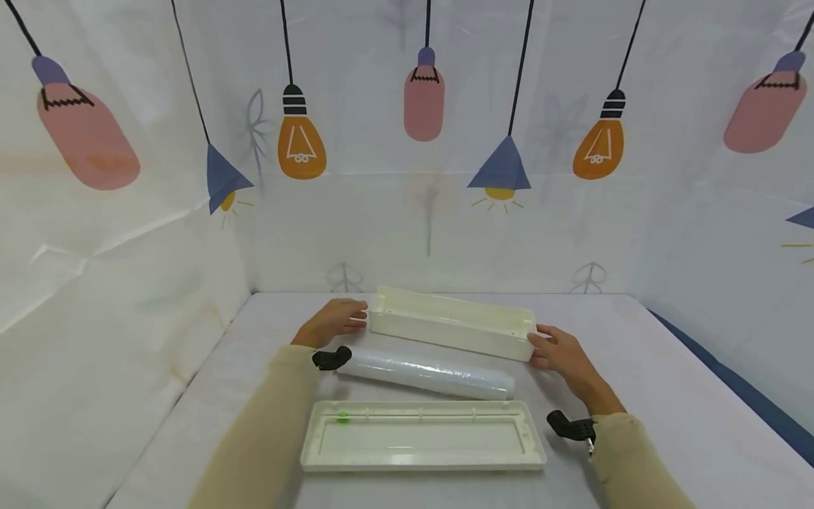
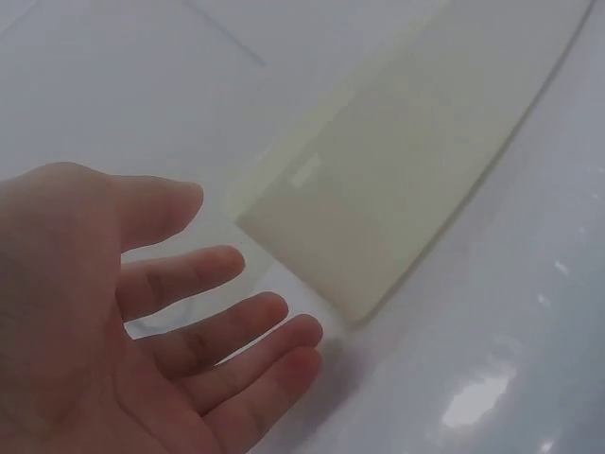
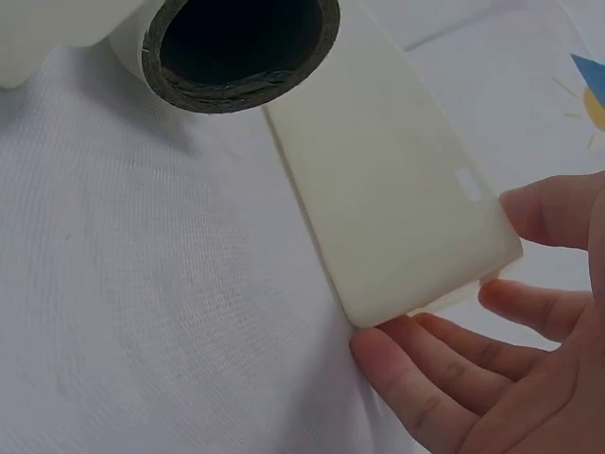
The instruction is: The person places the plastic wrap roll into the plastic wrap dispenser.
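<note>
A long cream plastic box, its hollow side up, lies slantwise at the back of the table. Beside its left end is my left hand, fingers spread and a small gap showing between them and the box in the left wrist view. At the other end, my right hand touches the box with its thumb at the top corner and its fingertips along the end wall. A roll of clear plastic wrap lies just in front of the box; its dark core shows in the right wrist view.
Nearest me lies a shallow cream lid with a small green slider on its rear rail. White cloth covers the table. Cloth walls printed with lamps stand behind and at both sides.
</note>
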Tool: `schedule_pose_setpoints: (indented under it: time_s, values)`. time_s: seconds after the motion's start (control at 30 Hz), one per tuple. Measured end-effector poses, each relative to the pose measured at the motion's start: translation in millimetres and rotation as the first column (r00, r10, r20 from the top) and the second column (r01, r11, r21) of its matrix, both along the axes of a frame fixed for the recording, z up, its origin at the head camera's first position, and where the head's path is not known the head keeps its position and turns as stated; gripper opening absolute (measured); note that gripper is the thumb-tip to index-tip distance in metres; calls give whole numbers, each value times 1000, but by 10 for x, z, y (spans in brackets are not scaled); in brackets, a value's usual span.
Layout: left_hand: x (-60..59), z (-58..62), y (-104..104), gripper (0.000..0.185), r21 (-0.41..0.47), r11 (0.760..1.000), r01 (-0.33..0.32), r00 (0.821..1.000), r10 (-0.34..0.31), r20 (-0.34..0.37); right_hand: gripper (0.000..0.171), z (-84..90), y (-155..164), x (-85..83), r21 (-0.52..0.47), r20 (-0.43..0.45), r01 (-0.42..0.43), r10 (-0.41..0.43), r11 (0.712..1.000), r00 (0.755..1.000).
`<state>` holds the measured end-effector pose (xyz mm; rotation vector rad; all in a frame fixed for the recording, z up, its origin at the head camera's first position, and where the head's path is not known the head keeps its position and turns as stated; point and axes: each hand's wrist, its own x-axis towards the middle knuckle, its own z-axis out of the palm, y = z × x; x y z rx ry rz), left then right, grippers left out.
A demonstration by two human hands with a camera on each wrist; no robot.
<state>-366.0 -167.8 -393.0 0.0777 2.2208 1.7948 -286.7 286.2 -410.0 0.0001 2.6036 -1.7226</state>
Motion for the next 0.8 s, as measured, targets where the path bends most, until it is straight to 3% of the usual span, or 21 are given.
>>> schedule_pose_setpoints:
  time_s: [0.23, 0.8]
  values:
    - [-38, 12, 120, 55, 21, 999, 26, 1000, -26, -10, 68, 9, 1, 11, -23, 14, 2, -2, 1000, 1000]
    - [-77, -9, 225, 55, -90, 995, 34, 997, -40, -65, 73, 21, -22, 32, -66, -3, -4, 3, 998, 1000]
